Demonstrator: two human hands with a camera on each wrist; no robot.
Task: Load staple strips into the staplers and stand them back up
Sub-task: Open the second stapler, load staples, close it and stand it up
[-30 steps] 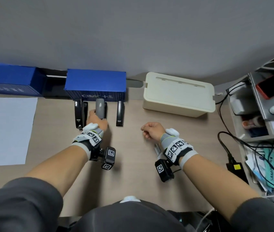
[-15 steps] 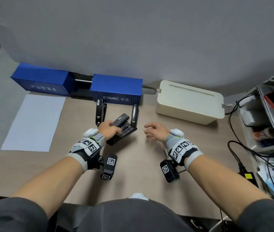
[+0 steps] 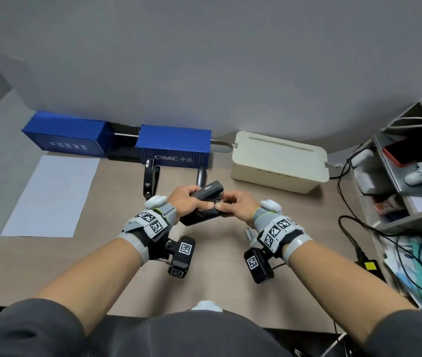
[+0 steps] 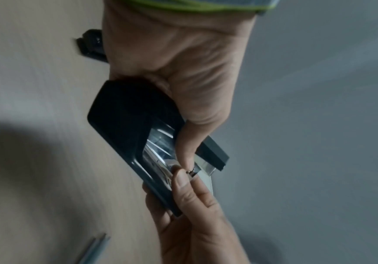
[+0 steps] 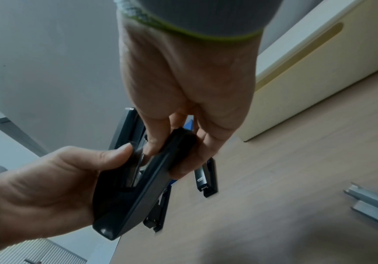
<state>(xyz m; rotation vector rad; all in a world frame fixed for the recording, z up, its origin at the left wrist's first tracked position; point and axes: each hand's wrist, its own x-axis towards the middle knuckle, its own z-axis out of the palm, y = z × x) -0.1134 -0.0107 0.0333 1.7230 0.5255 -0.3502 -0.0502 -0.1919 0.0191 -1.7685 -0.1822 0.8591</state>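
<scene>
While two staplers [image 3: 150,180] are standing behind, left hand [image 3: 184,202] is gripping the opened stapler [image 3: 206,195], right hand [image 3: 235,204] pinching its front, staple strips [image 5: 373,205] lying nearby.

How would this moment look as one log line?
left hand: grips opened stapler | right hand: pinches its front | staple strips: on desk

Beyond the hands, two blue container-shaped boxes [image 3: 174,145] line the tabletop's [image 3: 217,253] far edge. A cream box [image 3: 279,158] sits right of them, a white sheet [image 3: 50,197] far left.
</scene>
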